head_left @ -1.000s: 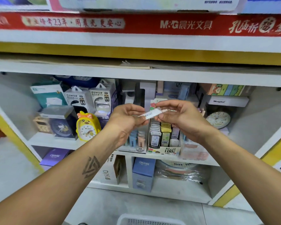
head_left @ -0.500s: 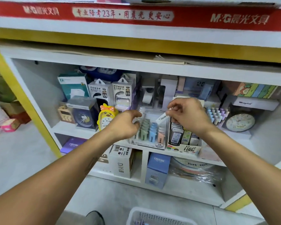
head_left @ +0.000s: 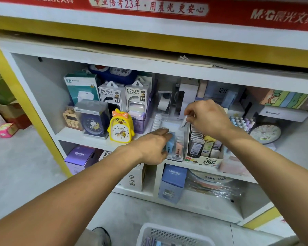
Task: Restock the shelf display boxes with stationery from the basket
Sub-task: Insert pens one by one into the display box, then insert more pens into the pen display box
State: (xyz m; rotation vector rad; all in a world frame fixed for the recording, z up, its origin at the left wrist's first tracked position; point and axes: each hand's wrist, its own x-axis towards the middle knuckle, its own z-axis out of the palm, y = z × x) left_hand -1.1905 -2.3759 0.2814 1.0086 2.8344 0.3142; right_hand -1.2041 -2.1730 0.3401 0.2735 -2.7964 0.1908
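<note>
My right hand [head_left: 207, 118] pinches a small white lead case [head_left: 184, 123] above the clear display box [head_left: 174, 156] marked 2B on the middle shelf. That box holds several pastel cases, blue and pink in front. My left hand [head_left: 152, 147] rests against the box's front left side, fingers curled onto its items; whether it grips one I cannot tell. To the right stands a cardboard display box [head_left: 204, 160] filled with dark and yellow lead cases. The white basket [head_left: 169, 236] sits on the floor at the bottom edge, with a few items inside.
A yellow chick clock [head_left: 121, 129], boxed clocks and power bank packs [head_left: 112, 96] crowd the shelf's left. A round clock [head_left: 265, 133] and pastel pens [head_left: 241, 122] stand at the right. Purple and blue CRUHRE boxes [head_left: 173, 183] fill the lower shelf. The upper shelf edge overhangs.
My hands have separated: the left dropped to the clear box's front, the right carried the white case down toward the box. The view shifted left and down, and the basket came into view.
</note>
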